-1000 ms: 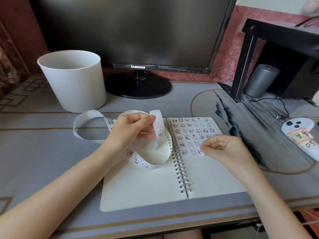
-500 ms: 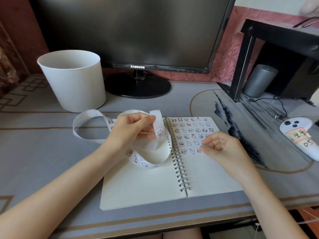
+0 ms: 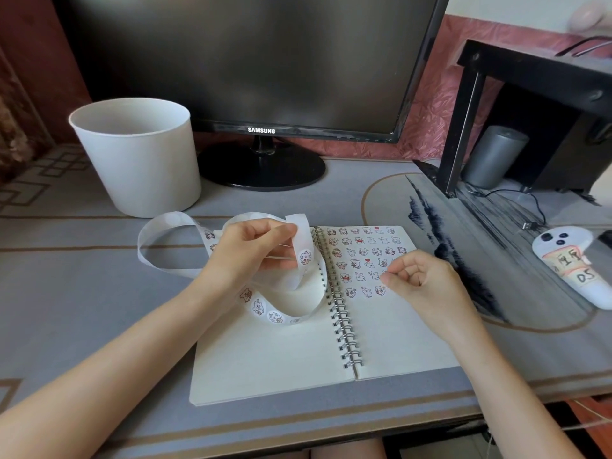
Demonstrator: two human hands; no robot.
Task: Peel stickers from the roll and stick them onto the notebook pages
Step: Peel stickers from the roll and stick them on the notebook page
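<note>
From where I sit, my left hand (image 3: 251,253) is grasping the sticker strip (image 3: 172,223), thumb and fingers curled around the band near its free end. That end hangs down just past my fingertips with one printed sticker (image 3: 305,256) facing me. The rest of the strip loops out to the left over the surface (image 3: 82,293), then curves back under my wrist. It sags onto the left page of the open notebook (image 3: 275,359), where a few more stickers show along the bend. So the strip lies in, around and below this hand, partly resting on the blank left page.

My right hand (image 3: 427,283) hovers over the right page, loosely clenched, thumb tip against the forefinger. I can see nothing held between them. Its knuckles sit just beside the lower right edge of the rows of stickers (image 3: 364,256) already on that page, and the fingertips are near the bottom row. I cannot tell whether they touch the paper.

The notebook lies flat, its spiral spine between my two hands. Behind it stand a white bucket (image 3: 139,160) and a dark monitor (image 3: 251,61). A white controller (image 3: 569,263) lies well apart to the right, and a grey speaker (image 3: 493,157) sits under a black shelf (image 3: 463,120).
</note>
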